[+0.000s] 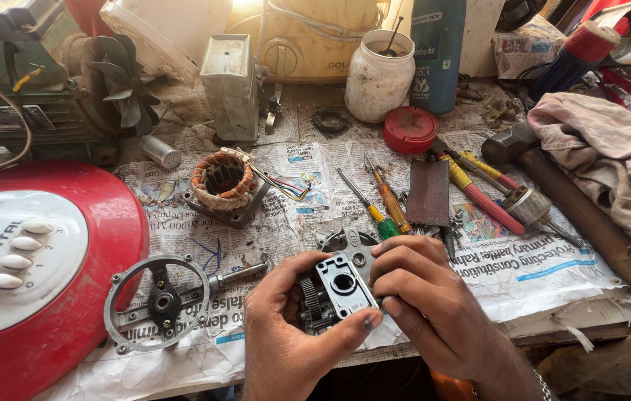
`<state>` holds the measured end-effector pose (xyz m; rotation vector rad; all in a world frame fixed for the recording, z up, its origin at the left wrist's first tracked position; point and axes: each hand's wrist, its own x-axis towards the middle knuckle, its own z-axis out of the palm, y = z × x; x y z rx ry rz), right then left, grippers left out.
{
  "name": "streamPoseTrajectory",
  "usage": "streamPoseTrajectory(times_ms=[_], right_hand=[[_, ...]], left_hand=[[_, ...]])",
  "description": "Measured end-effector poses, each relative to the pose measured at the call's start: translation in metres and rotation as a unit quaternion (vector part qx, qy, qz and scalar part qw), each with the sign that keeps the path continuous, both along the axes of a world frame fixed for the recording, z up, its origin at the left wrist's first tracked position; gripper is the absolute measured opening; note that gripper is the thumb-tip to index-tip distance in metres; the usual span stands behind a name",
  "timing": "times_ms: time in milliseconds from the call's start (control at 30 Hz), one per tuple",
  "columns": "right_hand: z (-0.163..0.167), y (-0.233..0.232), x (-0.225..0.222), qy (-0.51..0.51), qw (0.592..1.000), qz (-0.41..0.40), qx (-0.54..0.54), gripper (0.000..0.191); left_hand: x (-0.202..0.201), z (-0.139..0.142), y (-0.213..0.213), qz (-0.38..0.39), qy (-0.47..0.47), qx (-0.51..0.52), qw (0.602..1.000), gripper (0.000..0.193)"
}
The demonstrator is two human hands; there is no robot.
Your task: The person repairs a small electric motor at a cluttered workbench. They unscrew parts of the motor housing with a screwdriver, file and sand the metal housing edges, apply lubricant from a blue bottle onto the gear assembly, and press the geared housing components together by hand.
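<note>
Repair workshop, newspaper-covered bench [538, 275], screwdrivers [391, 204], hammer [575, 208], copper-wound stator [224, 182], red fan base [107, 245]

A tall blue spray can [438, 52] with a printed label is seen far beyond the right hand [434, 304], beside a white plastic jar [379, 74] whose red lid [410, 129] lies just in front. Printed newspaper sheets [508, 267] are spread under and around both hands. A dark rating plate [14, 119] is fixed to the green machine, far beyond the left hand [293, 334].

Small grey gearbox housing [337, 288] with round hole and black gear, held above newspaper.
</note>
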<state>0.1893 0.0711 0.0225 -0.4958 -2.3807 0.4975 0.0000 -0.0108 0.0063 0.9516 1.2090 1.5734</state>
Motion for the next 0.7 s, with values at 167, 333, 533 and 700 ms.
streamPoseTrajectory(times_ms=[167, 333, 533, 700], right_hand=[[-0.0004, 0.0002, 0.0018, 0.011, 1.0, 0.007, 0.0, 0.017], [-0.0008, -0.0012, 0.0015, 0.007, 1.0, 0.005, 0.0, 0.011], [0.0002, -0.0012, 0.0008, 0.016, 1.0, 0.013, -0.01, 0.02], [-0.0005, -0.0011, 0.0002, -0.002, 1.0, 0.009, 0.007, 0.016]], left_hand=[[0.0003, 0.0011, 0.0008, 0.003, -0.01, -0.005, 1.0, 0.063], [-0.0006, 0.0027, -0.0001, -0.001, -0.006, -0.038, 0.999, 0.063], [-0.0012, 0.0024, 0.0007, 0.003, 0.008, -0.022, 1.0, 0.062], [-0.0004, 0.0014, 0.0015, 0.003, 0.01, -0.033, 0.999, 0.062]])
